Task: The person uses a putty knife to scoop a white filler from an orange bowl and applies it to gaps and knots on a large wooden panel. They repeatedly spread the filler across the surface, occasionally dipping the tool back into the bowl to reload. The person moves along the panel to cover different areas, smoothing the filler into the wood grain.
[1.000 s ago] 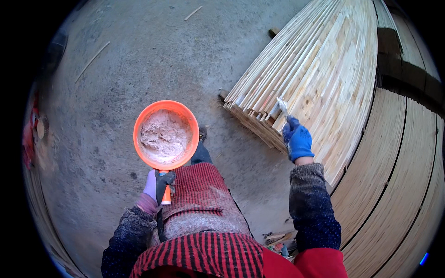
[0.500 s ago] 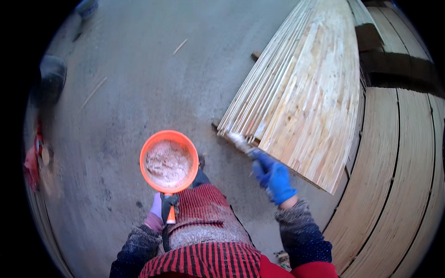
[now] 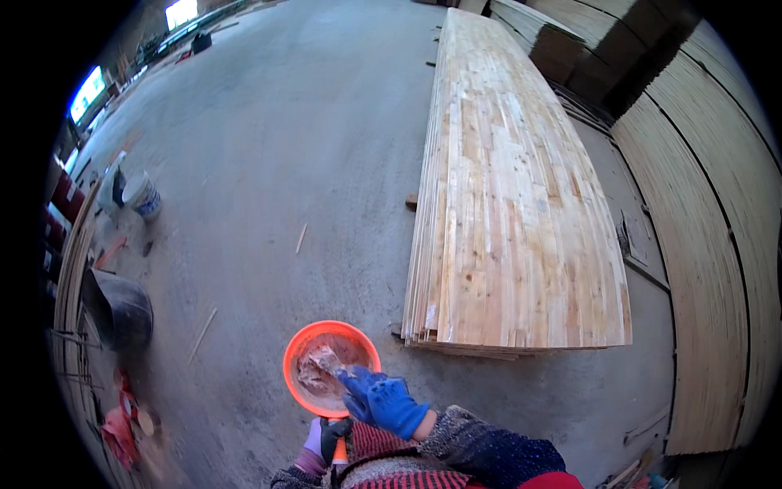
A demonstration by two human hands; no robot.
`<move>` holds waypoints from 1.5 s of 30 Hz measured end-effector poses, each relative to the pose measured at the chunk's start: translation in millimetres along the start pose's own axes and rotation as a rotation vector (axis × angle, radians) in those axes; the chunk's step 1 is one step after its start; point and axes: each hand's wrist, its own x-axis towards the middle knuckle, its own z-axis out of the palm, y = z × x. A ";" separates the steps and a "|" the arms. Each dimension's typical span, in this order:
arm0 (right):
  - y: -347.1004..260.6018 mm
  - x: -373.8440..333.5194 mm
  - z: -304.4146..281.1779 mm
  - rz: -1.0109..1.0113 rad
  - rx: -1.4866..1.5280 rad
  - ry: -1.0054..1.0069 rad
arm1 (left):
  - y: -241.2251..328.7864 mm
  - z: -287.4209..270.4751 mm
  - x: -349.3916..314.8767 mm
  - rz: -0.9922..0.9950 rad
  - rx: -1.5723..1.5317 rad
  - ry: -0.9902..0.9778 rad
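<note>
The left hand in a purple glove (image 3: 314,447) is mostly hidden under the round orange plastic bowl (image 3: 295,376), so can't tell how it grips. The right hand in a blue glove (image 3: 383,403) covers part of the bowl & hides most of the small flat tool (image 3: 330,361) it holds. The pale mush in the bowl (image 3: 308,375) is too blurry to name. The big stack of long pale wood boards (image 3: 505,204) hides its own lower boards. The dark round bucket (image 3: 122,310) & small white pail (image 3: 145,197) at the left are too small to see inside.

Grey concrete floor (image 3: 269,163) of a workshop, stacked pale wooden boards (image 3: 513,204), daylight at far windows (image 3: 181,12).
</note>
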 end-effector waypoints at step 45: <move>337.1 -558.4 -321.6 1.037 0.508 0.610 | -25.1 601.3 32.2 0.069 0.320 -0.427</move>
